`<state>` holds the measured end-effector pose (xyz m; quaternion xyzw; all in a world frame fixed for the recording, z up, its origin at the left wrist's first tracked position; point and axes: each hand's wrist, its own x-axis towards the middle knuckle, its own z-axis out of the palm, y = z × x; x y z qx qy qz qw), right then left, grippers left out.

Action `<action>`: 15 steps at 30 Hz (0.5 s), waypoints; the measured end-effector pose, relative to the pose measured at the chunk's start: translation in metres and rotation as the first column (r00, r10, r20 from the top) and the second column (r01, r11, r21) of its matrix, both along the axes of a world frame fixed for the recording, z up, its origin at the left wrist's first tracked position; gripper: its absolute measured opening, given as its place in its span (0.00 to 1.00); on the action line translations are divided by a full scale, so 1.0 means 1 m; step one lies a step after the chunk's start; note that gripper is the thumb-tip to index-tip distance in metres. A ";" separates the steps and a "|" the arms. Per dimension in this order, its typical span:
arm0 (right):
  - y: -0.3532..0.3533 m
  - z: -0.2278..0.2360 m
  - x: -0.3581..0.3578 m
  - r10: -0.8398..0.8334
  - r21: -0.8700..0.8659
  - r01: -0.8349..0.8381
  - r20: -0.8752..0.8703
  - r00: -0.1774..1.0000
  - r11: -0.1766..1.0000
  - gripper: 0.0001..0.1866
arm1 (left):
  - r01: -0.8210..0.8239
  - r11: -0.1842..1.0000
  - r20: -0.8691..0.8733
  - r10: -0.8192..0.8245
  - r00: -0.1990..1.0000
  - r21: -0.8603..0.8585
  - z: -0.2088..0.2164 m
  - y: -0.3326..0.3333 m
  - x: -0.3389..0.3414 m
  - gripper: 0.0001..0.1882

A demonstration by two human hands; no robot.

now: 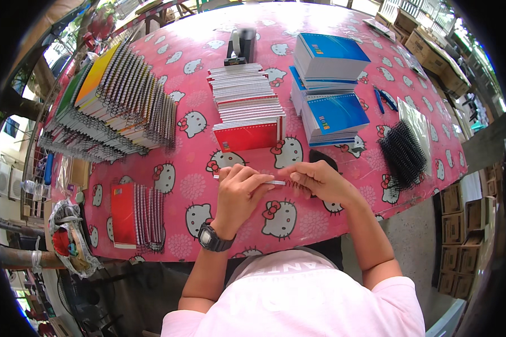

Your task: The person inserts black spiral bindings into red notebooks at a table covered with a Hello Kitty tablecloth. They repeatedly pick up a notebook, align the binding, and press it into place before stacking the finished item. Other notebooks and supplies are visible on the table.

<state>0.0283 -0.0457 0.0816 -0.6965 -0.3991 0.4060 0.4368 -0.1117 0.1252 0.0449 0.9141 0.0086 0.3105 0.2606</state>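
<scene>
Near the front of the table, my left hand (pixel 239 188) is closed round a thin notebook (pixel 277 182), seen almost edge-on as a narrow white strip. A dark wire coil (pixel 294 187) runs from the notebook's right end to my right hand (pixel 319 178), whose thumb and fingers pinch it. How far the coil goes into the notebook is hidden. Just beyond both hands stands a row of unbound notebooks with red covers (pixel 244 137). On the left, finished-looking spiral notebooks with red covers (pixel 123 216) lie overlapping. Black loose coils (pixel 403 154) are piled on a clear plastic sheet at right.
Tall stacks of spiral notebooks (pixel 126 101) fill the table's left side. Blue-covered pads (pixel 334 115) are stacked right of centre, near blue-handled pliers (pixel 385 100). A tape dispenser (pixel 240 48) stands at the back. A black object (pixel 324 159) lies behind my right hand.
</scene>
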 end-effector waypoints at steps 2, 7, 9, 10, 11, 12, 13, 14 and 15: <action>0.004 0.004 0.001 0.000 0.041 -0.006 0.127 0.992 0.999 0.19 | -0.006 1.000 0.004 0.006 1.000 0.013 0.002 0.002 0.003 0.10; 0.003 -0.015 0.003 0.005 0.173 -0.072 0.358 0.934 0.982 0.27 | -0.049 0.999 -0.039 0.050 0.998 0.012 0.004 -0.001 0.002 0.10; 0.000 -0.015 0.002 0.007 0.151 -0.082 0.445 0.895 0.985 0.26 | -0.035 0.999 -0.028 0.036 0.999 0.033 0.010 -0.004 0.005 0.12; -0.001 -0.012 0.000 0.002 0.148 -0.086 0.496 0.868 0.985 0.26 | -0.029 0.998 -0.013 0.029 0.999 0.053 0.012 -0.005 0.006 0.13; 0.001 -0.008 -0.003 -0.013 0.176 -0.087 0.502 0.865 0.981 0.25 | -0.007 0.999 -0.017 0.008 1.000 0.042 0.011 -0.008 0.005 0.14; 0.002 -0.001 -0.006 -0.029 0.204 -0.087 0.506 0.862 0.975 0.24 | 0.017 0.999 -0.021 -0.016 1.000 0.031 0.012 -0.010 0.005 0.15; 0.002 0.002 -0.008 -0.041 0.226 -0.088 0.508 0.860 0.970 0.24 | 0.043 0.999 -0.019 -0.042 0.999 0.031 0.010 -0.011 0.005 0.14; 0.001 0.000 -0.009 -0.011 0.199 -0.095 0.475 0.880 0.975 0.24 | 0.078 0.997 -0.028 -0.077 0.997 0.024 0.007 -0.012 0.005 0.14; 0.000 -0.003 -0.007 0.018 0.171 -0.103 0.439 0.898 0.980 0.24 | 0.113 0.993 -0.037 -0.113 0.993 0.018 0.006 -0.013 0.006 0.14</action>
